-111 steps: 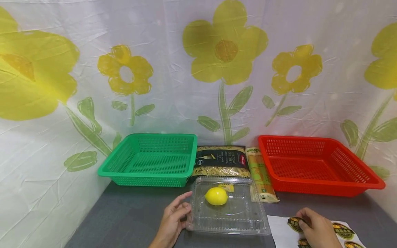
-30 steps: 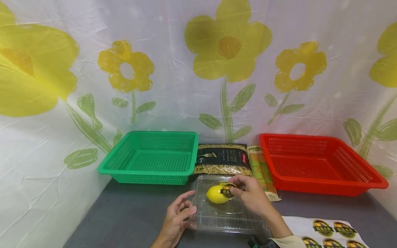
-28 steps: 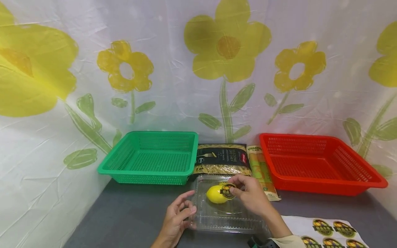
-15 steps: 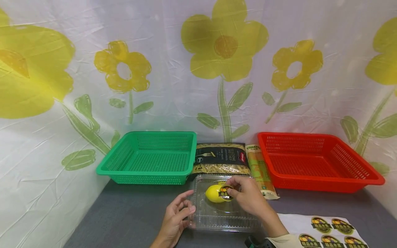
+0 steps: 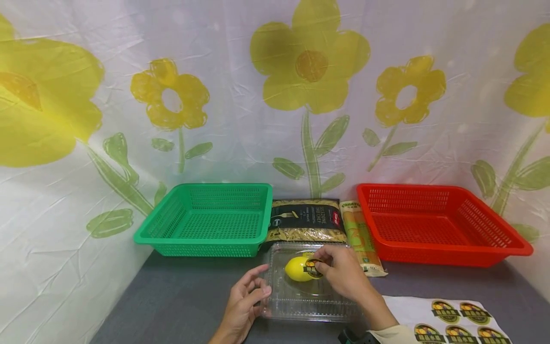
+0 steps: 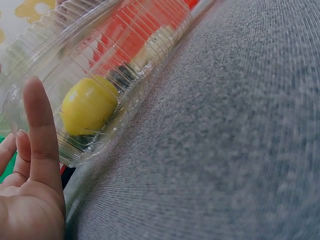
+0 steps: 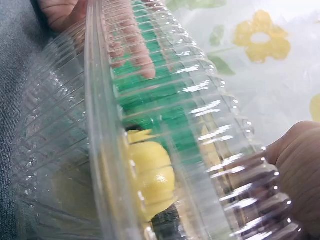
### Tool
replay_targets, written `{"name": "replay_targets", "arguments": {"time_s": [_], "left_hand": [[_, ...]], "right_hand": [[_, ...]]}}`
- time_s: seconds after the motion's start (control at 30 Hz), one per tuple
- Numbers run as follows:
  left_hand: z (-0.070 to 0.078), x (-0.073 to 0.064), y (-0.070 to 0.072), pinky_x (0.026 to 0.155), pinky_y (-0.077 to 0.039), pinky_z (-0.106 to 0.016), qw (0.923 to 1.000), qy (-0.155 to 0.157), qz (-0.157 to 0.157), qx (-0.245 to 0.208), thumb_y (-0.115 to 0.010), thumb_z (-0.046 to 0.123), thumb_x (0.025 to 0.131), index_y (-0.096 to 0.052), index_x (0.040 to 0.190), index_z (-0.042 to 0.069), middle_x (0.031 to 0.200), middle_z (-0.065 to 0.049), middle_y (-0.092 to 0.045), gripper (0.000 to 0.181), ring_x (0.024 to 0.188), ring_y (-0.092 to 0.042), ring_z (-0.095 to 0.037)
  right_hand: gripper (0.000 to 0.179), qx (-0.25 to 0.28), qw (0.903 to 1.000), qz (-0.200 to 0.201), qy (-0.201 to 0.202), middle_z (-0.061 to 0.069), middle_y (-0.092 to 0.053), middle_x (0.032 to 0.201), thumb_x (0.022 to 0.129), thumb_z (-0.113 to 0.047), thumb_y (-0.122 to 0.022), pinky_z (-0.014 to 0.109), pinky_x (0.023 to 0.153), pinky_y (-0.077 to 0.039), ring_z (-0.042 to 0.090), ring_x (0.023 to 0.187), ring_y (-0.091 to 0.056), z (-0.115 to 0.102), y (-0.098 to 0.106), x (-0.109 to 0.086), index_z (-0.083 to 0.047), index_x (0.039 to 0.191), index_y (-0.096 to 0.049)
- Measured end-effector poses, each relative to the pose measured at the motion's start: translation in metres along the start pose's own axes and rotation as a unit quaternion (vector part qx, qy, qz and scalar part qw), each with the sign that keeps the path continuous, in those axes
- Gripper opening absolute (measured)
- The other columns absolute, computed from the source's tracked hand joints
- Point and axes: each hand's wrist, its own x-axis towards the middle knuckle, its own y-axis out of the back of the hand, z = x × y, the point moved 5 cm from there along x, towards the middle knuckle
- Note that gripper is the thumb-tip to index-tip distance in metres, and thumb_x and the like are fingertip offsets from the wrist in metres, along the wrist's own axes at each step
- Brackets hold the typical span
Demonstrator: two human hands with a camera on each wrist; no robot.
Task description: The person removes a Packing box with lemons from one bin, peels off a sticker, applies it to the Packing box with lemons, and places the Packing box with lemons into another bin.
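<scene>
Head view: clear plastic container [image 5: 309, 301] on the tabletop [image 5: 176, 291], with a lemon [image 5: 296, 269] visible inside. Right hand [image 5: 343, 273] pinches a round black-and-gold label [image 5: 312, 268] over the lid, the label overlapping the lemon's right end from this angle; contact with the plastic cannot be told. Left hand [image 5: 245, 302] rests relaxed against the container's left edge. In judgement, the free left side of the label is best laid down first and smoothed rightward before the pinch is released, limiting creases.

Left wrist view: a straight finger stands beside the container's wall, gripping nothing; a light steadying touch should suffice, as thin plastic probably flexes.

Right wrist view: ribbed plastic fills the foreground; the label is not discernible, so alignment is better judged from above.
</scene>
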Motion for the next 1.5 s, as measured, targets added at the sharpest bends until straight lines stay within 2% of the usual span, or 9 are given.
{"name": "replay_targets", "arguments": {"time_s": [0.47,0.67,0.9,1.07,1.27,1.4,1.5], "left_hand": [[0.002,0.0,0.0,0.057,-0.059,-0.028,0.9999,0.002,0.009,0.007,-0.071,0.012,0.093,-0.041,0.15,0.002,0.093,-0.004,-0.053,0.066,0.068,-0.053,-0.01],[0.002,0.001,0.0,0.057,-0.059,-0.027,1.0,0.001,0.007,0.007,-0.07,0.011,0.093,-0.041,0.15,0.002,0.093,-0.004,-0.053,0.065,0.069,-0.053,-0.011],[0.003,0.001,0.0,0.058,-0.059,-0.028,0.9999,-0.001,0.007,0.011,-0.07,0.011,0.093,-0.041,0.15,0.002,0.093,-0.004,-0.053,0.065,0.069,-0.053,-0.011],[0.004,0.001,0.0,0.057,-0.059,-0.028,0.9999,-0.004,0.006,0.012,-0.071,0.011,0.092,-0.041,0.15,0.002,0.093,-0.004,-0.053,0.065,0.068,-0.053,-0.011],[0.003,0.001,0.0,0.056,-0.059,-0.027,0.9999,-0.008,0.002,0.012,-0.071,0.012,0.092,-0.042,0.15,0.002,0.092,-0.004,-0.053,0.065,0.068,-0.053,-0.011],[0.002,0.001,0.0,0.056,-0.059,-0.027,0.9999,-0.005,0.006,0.011,-0.071,0.012,0.092,-0.042,0.15,0.001,0.092,-0.004,-0.054,0.065,0.067,-0.053,-0.011],[0.001,0.0,0.0,0.057,-0.059,-0.027,0.9999,-0.001,0.009,0.013,-0.069,0.012,0.094,-0.041,0.15,0.001,0.092,-0.004,-0.054,0.064,0.067,-0.053,-0.011]], "right_hand": [[0.02,-0.042,0.999,0.006,0.012,-0.009,-0.064,0.073,0.078,0.003,-0.082,0.025,0.063,-0.048,0.007,0.067,-0.056,-0.004,-0.002,0.0,-0.013,0.084,-0.073],[0.024,-0.074,0.9963,0.036,0.028,-0.002,-0.062,0.084,0.076,-0.002,-0.087,0.03,0.067,-0.049,0.009,0.071,-0.055,-0.004,0.0,-0.001,-0.01,0.092,-0.072],[0.02,-0.086,0.9923,0.074,0.049,-0.002,-0.062,0.076,0.077,0.008,-0.079,0.029,0.064,-0.05,0.01,0.069,-0.056,-0.005,0.004,0.002,-0.008,0.087,-0.07],[0.021,-0.076,0.9919,0.087,0.053,-0.001,-0.064,0.074,0.076,0.012,-0.073,0.029,0.063,-0.052,0.012,0.069,-0.057,-0.003,0.005,0.002,-0.007,0.085,-0.07],[0.021,-0.035,0.996,0.08,0.022,0.0,-0.063,0.076,0.078,0.013,-0.068,0.027,0.064,-0.051,0.012,0.07,-0.056,0.001,0.01,0.002,-0.006,0.086,-0.07],[0.018,0.004,0.9961,0.088,0.003,0.0,-0.063,0.077,0.08,0.01,-0.07,0.026,0.065,-0.051,0.013,0.07,-0.058,0.004,0.02,0.002,-0.006,0.089,-0.071],[0.014,0.016,0.9933,0.114,-0.009,0.001,-0.066,0.078,0.082,0.006,-0.072,0.026,0.065,-0.05,0.014,0.073,-0.06,0.007,0.034,0.002,-0.006,0.091,-0.073]]}}
